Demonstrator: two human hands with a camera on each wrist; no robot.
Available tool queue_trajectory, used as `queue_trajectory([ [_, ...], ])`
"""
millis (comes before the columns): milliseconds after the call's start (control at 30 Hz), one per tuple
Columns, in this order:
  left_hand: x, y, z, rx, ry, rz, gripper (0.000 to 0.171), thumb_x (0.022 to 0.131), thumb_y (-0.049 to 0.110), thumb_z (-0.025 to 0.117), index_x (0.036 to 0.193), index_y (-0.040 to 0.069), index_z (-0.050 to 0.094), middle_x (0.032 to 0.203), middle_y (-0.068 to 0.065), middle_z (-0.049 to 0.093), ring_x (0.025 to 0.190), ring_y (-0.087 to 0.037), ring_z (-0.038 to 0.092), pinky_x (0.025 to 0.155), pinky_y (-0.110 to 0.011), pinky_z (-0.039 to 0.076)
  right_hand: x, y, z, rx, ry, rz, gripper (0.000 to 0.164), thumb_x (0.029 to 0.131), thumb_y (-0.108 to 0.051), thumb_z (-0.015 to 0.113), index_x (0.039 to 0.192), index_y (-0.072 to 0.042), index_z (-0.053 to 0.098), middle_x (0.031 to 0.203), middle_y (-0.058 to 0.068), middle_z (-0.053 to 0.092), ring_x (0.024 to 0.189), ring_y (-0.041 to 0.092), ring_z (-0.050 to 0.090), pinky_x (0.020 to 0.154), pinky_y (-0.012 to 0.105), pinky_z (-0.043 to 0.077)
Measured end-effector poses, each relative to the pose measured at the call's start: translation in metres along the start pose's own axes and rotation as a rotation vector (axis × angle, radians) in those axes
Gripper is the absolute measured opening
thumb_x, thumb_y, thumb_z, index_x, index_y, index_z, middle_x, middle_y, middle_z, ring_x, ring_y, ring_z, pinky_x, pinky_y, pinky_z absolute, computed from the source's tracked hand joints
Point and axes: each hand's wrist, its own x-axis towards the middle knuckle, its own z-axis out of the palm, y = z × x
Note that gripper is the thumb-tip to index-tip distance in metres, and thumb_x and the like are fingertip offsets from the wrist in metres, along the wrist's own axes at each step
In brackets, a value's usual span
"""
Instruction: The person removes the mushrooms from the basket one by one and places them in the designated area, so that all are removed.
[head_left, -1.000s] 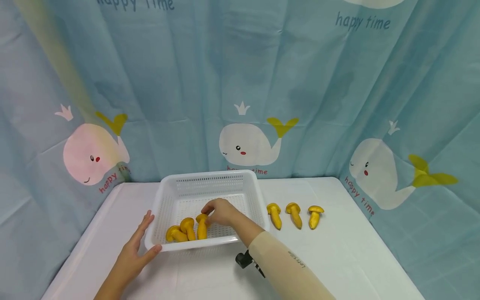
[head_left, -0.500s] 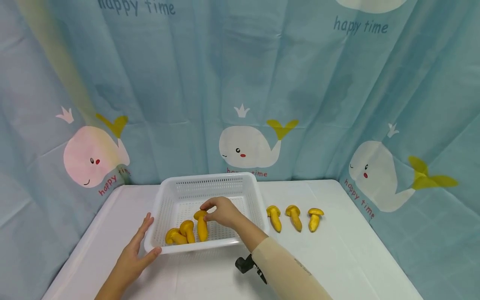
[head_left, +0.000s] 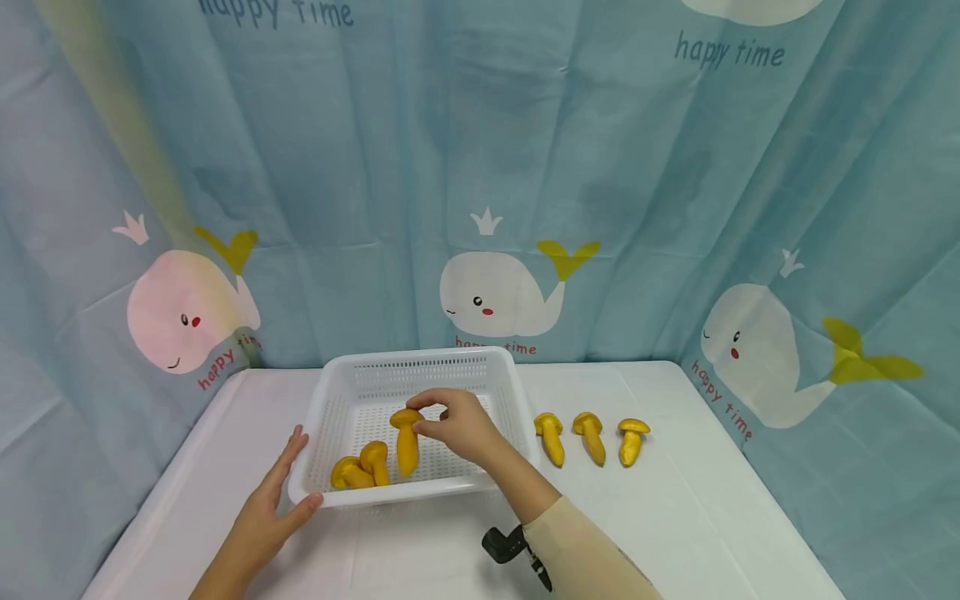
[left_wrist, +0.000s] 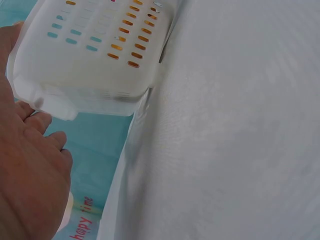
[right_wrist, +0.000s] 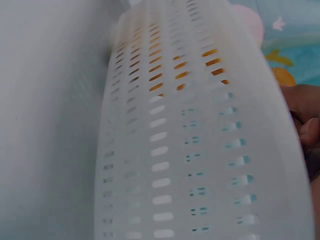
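Observation:
My right hand [head_left: 461, 425] pinches a yellow mushroom [head_left: 407, 450] near its cap between thumb and fingers, stem hanging down inside the white plastic basket [head_left: 416, 492]. To its left in the basket lie two more yellow mushrooms, one at the corner [head_left: 351, 473] and another beside it [head_left: 375, 461]. My left hand [head_left: 258, 517] holds the basket's near left corner, thumb on the front rim and fingers along the left side. In the left wrist view, some fingers of the left hand [left_wrist: 37, 165] look bent below the rim. The basket wall hides most of the right hand [right_wrist: 302, 107] in the right wrist view.
Three yellow mushrooms lie in a row right of the basket: the nearest [head_left: 551, 440], the middle one [head_left: 590, 437] and the far right one [head_left: 632, 442]. All stand on a white-covered table [head_left: 697, 500]. A blue whale-print curtain [head_left: 360, 183] surrounds it at the back and sides.
My right hand has lifted the mushroom slightly and drawn it away from the other two in the basket. The left hand has stayed at the basket's corner.

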Motion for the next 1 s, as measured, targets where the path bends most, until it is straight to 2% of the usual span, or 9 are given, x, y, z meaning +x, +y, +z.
queue_trajectory([
  [100,0.000,0.000,0.000,-0.007,0.000,0.008,0.089,0.094,0.027,0.074,0.165,0.032,0.020,0.173,-0.003,0.009,0.146,0.014,0.002,0.109,-0.079,0.024,-0.008,-0.005,-0.010,0.040,0.027,-0.012,0.025,0.092,-0.023,0.078,0.116,-0.029,0.076,0.115,-0.017,0.072,0.089,0.008,0.063,0.074,0.021,0.055],
  [200,0.000,0.000,-0.001,-0.001,0.000,0.012,0.089,0.094,0.027,0.074,0.165,0.032,0.020,0.173,-0.004,0.009,0.140,0.023,0.002,0.109,-0.079,0.024,-0.018,-0.009,-0.019,0.074,0.058,-0.018,0.025,0.092,-0.023,0.078,0.116,-0.030,0.075,0.115,-0.016,0.073,0.063,0.011,0.052,0.056,0.019,0.047],
  [267,0.000,-0.001,-0.001,0.006,-0.003,0.009,0.089,0.094,0.028,0.074,0.165,0.032,0.020,0.173,-0.003,0.009,0.139,0.023,0.001,0.109,-0.080,0.024,-0.026,-0.010,-0.025,0.090,0.087,-0.019,0.025,0.092,-0.023,0.078,0.116,-0.031,0.075,0.115,-0.015,0.072,0.055,0.011,0.045,0.050,0.018,0.041],
  [333,-0.001,-0.001,-0.001,0.014,-0.005,0.004,0.089,0.094,0.028,0.074,0.165,0.032,0.020,0.173,-0.003,0.010,0.147,0.014,0.001,0.108,-0.080,0.026,-0.034,-0.010,-0.030,0.109,0.115,-0.015,0.025,0.092,-0.024,0.078,0.116,-0.032,0.075,0.115,-0.014,0.072,0.052,0.011,0.041,0.047,0.018,0.037],
  [500,-0.001,0.000,-0.001,0.022,-0.003,0.000,0.089,0.094,0.028,0.073,0.165,0.031,0.020,0.173,-0.003,0.010,0.158,-0.023,0.008,0.107,-0.080,0.028,-0.051,-0.008,-0.045,0.141,0.168,-0.015,0.027,0.091,-0.027,0.079,0.116,-0.036,0.074,0.114,-0.014,0.072,0.052,0.009,0.041,0.046,0.016,0.033],
  [567,0.000,0.001,-0.001,0.025,-0.003,-0.005,0.088,0.095,0.029,0.073,0.165,0.031,0.020,0.173,-0.002,0.010,0.158,-0.017,0.006,0.107,-0.080,0.028,-0.057,-0.007,-0.052,0.143,0.176,-0.018,0.027,0.091,-0.028,0.079,0.116,-0.036,0.074,0.114,-0.015,0.072,0.053,0.009,0.041,0.046,0.016,0.032],
  [733,0.001,0.002,-0.002,0.017,-0.010,-0.010,0.088,0.095,0.030,0.073,0.165,0.032,0.019,0.173,0.001,0.009,0.147,0.011,0.002,0.108,-0.079,0.027,-0.073,-0.004,-0.068,0.140,0.205,-0.035,0.028,0.091,-0.025,0.079,0.116,-0.036,0.074,0.112,-0.013,0.072,0.053,0.009,0.040,0.046,0.017,0.032],
  [867,0.001,0.002,-0.001,0.030,-0.013,-0.018,0.088,0.095,0.032,0.072,0.165,0.033,0.018,0.173,0.002,0.008,0.142,0.017,0.001,0.107,-0.080,0.028,-0.084,0.000,-0.075,0.152,0.218,-0.047,0.027,0.091,-0.024,0.080,0.116,-0.034,0.075,0.110,-0.010,0.072,0.052,0.009,0.038,0.046,0.017,0.030],
  [1000,0.001,0.000,0.000,0.029,-0.008,-0.020,0.089,0.094,0.032,0.073,0.165,0.034,0.019,0.173,0.003,0.008,0.142,0.018,0.001,0.107,-0.080,0.028,-0.092,0.005,-0.079,0.153,0.202,-0.052,0.027,0.091,-0.025,0.079,0.117,-0.032,0.074,0.109,-0.007,0.072,0.051,0.009,0.038,0.045,0.017,0.030],
])
